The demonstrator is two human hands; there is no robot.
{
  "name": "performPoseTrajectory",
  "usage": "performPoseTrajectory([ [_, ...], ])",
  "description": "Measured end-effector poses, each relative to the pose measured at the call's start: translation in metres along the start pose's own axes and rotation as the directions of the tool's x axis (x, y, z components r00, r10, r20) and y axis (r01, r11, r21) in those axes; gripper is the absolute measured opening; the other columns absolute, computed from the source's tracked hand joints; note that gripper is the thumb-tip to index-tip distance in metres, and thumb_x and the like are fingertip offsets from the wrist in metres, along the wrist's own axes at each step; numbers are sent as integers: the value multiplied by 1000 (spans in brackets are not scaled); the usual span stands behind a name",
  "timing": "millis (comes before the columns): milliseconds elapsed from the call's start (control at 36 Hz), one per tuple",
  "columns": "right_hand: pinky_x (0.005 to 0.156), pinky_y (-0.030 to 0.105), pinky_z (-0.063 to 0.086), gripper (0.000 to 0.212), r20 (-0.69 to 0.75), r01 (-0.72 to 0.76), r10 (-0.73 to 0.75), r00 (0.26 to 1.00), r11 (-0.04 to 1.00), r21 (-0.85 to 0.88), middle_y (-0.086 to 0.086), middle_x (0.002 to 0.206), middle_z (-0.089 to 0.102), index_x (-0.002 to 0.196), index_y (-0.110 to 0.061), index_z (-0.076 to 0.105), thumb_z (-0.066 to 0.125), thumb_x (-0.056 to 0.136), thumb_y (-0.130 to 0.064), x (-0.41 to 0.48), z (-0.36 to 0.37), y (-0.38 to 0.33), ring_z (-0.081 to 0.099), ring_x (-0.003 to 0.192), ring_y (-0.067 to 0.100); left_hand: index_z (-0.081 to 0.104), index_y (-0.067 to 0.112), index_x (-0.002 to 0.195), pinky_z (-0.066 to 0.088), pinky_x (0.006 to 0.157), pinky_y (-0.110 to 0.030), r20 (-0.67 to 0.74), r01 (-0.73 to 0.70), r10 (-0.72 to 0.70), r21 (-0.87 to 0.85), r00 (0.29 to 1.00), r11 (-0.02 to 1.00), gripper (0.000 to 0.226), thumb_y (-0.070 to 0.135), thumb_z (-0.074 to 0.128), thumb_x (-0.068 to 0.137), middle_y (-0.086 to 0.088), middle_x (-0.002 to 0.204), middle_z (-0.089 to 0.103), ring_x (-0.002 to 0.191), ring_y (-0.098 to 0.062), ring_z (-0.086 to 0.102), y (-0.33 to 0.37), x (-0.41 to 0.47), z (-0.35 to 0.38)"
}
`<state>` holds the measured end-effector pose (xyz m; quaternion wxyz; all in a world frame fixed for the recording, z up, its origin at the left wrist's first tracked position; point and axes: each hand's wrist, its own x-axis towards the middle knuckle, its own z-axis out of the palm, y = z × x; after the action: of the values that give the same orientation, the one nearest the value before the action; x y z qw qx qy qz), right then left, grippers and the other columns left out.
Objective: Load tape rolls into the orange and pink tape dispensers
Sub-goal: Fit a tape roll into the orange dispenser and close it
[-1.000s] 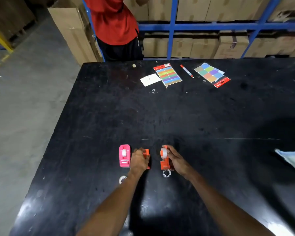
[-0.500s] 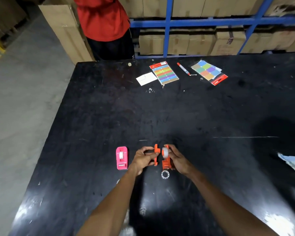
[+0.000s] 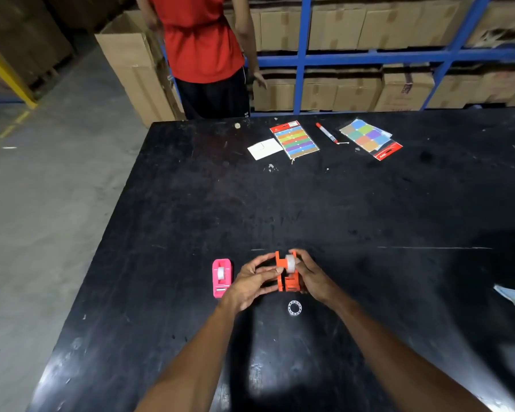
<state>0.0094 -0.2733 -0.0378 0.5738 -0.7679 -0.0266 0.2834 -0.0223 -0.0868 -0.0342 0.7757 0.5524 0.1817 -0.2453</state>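
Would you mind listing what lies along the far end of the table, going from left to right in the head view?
White card → rainbow-striped sticker pack → red marker → pack of coloured squares.

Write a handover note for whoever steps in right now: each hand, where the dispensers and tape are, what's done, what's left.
Left hand: gripping the left side piece of the orange dispenser, fingers pressing inward.
Right hand: holding the dispenser's right side, with the tape roll sitting between the two orange halves.
Pink dispenser: flat on the black table, left of the hands, a roll already in it; looks loaded.
A small clear ring lies on the table just nearer than the orange dispenser.
Done: pink, apparently.
Left: close the orange halves around the roll and set it down.
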Motion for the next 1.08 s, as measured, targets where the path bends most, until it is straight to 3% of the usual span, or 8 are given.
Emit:
performPoseTrajectory([
  [111,52,21,47,20,2,21,-21,1000,999,-25,-7,86,66,120,-47,46,35,107,-37,1,0,1,61,59,2,63,28,126,53,100,-48,-2,-29,29,-13,1000,999,51,19,81,79,-12,123,70,116,-25,67,3,-7,2],
  [250,54,29,47,20,19,48,-47,999,997,-55,0,76,65,116,-48,47,35,106,-35,0,2,-2,58,61,12,65,29,123,56,93,-43,-35,-35,35,8,999,999,50,19,82,77,-10,116,72,112,-22,69,6,-14,-1],
  [584,51,25,44,24,15,111,-110,994,990,-93,-11,59,60,128,-35,46,35,107,-32,0,7,-19,51,53,7,64,24,126,56,95,-45,-21,-22,22,-17,1000,1000,38,22,71,89,-11,119,72,115,-26,67,18,-24,1],
  [695,53,27,46,24,22,118,-116,993,987,-105,-6,58,57,126,-42,46,37,105,-32,-1,6,-22,52,53,10,62,22,129,53,99,-51,-2,-63,63,-18,998,998,39,10,65,92,-3,95,77,114,-26,67,17,-25,0],
  [945,55,33,48,22,12,119,-118,993,984,-130,-7,56,57,126,-33,48,38,106,-31,1,12,-24,51,50,14,63,19,127,52,99,-55,-13,-50,50,-3,999,999,40,8,68,89,-8,100,77,111,-28,69,21,-28,-3],
  [1084,58,33,51,22,41,93,-89,995,988,-120,3,65,61,125,-37,48,38,106,-35,-1,14,-31,55,54,17,62,17,129,51,98,-59,-34,-45,44,-32,998,998,42,12,71,88,-17,112,73,113,-31,68,23,-32,-3],
])
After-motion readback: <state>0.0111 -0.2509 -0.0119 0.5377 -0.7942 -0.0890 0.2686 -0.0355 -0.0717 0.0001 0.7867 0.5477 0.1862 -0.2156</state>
